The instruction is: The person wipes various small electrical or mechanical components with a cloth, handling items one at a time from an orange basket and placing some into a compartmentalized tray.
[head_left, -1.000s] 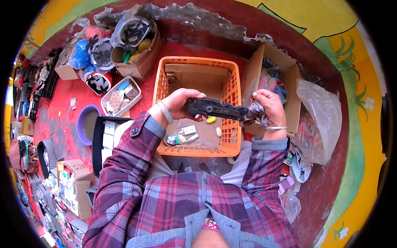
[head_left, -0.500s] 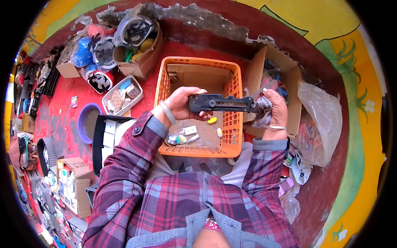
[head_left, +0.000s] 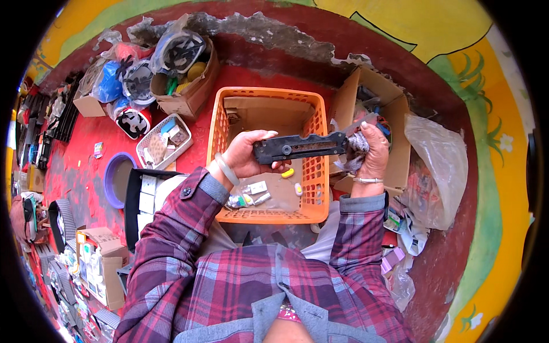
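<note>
My left hand [head_left: 249,153] is closed on the left end of a long black slotted tool [head_left: 300,147], held over an orange basket. A brownish strip shows inside its slot. From the tool's right end sticks a flat, grey, blade-like piece [head_left: 364,122]. My right hand [head_left: 375,152] pinches a crumpled grey rag [head_left: 357,150] against that end, thumb up by the blade-like piece. The orange plastic basket [head_left: 269,218] stands below, lined with cardboard. Inside it lie a yellow piece [head_left: 288,172], a white-and-yellow piece [head_left: 298,189] and small packets [head_left: 257,187].
A cardboard box of mixed goods [head_left: 397,123] with clear plastic [head_left: 437,171] stands right of the basket. To the left are a white tray [head_left: 164,141], a purple basin [head_left: 118,178] and a black box of white cartons [head_left: 132,208]. Bagged helmets [head_left: 180,51] sit far left.
The tool's right end has tilted upward, and more of the grey blade-like piece shows above the rag. Both hands keep their hold. The whole view has shifted slightly.
</note>
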Demonstrator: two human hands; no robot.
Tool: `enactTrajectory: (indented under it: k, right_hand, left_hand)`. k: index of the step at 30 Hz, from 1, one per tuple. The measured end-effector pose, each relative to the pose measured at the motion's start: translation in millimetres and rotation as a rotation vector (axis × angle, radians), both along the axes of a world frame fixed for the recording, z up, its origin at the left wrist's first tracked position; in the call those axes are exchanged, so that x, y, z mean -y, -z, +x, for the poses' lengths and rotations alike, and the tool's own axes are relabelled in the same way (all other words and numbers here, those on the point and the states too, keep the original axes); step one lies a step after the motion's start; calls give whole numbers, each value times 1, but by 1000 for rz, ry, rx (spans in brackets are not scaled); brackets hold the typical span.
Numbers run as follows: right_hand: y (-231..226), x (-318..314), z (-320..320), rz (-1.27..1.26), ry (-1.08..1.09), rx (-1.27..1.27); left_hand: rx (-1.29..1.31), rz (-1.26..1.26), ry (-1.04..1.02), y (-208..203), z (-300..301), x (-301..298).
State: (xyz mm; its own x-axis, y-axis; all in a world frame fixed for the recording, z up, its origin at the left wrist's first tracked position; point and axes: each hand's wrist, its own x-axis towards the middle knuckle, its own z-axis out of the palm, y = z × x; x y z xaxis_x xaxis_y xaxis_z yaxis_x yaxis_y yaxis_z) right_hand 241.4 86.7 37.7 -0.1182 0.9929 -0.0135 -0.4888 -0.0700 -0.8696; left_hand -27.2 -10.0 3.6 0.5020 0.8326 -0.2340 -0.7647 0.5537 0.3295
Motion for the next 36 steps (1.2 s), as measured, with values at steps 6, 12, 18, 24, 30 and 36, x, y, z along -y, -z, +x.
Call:
enactTrajectory:
  k: [6, 12, 18, 24, 30, 36]
  right_hand:
    - [-10, 0, 1, -37, -69, 98]
    - [-3, 12, -26, -174, -286, 309]
    - [8, 49, -85, -82, -517, 132]
    - [12, 42, -83, -60, -492, 251]
    - [6, 43, -80, 132, -409, 471]
    - [-2, 56, -84, 37, -530, 458]
  left_hand:
    - [-44, 158, -46, 8, -3, -1]
    - [-49, 159, -186, 2, 6, 0]
    - [-44, 227, -187, 3, 19, 4]
    - [-35, 227, -154, 2, 18, 4]
    - [-3, 262, -100, 11, 19, 3]
    - [-133, 168, -94, 1, 20, 0]
